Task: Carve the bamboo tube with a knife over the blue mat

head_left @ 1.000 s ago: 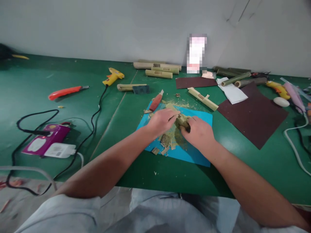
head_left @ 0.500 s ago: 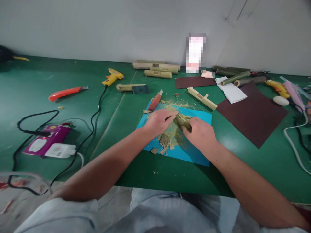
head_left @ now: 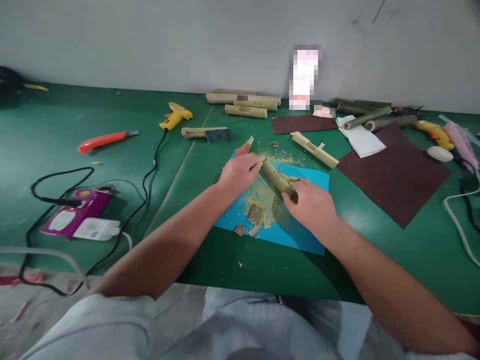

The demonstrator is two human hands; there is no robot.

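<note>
Bamboo piece (head_left: 275, 177) gripped at both ends by left hand (head_left: 238, 172) and right hand (head_left: 313, 207), above blue mat (head_left: 300, 235), shavings (head_left: 262, 200) beneath.

reaching forward with left forearm (head_left: 176, 240) and right forearm (head_left: 375, 280), both bare, converging on one shared grip. clenching at the far end of the grip with the left hand (head_left: 240, 172), palm down, fingers curled under, wrist straight. clamping at the near end with the right hand (head_left: 312, 206), knuckles up, thumb pressed in toward the left hand, wrist slightly bent.
</note>
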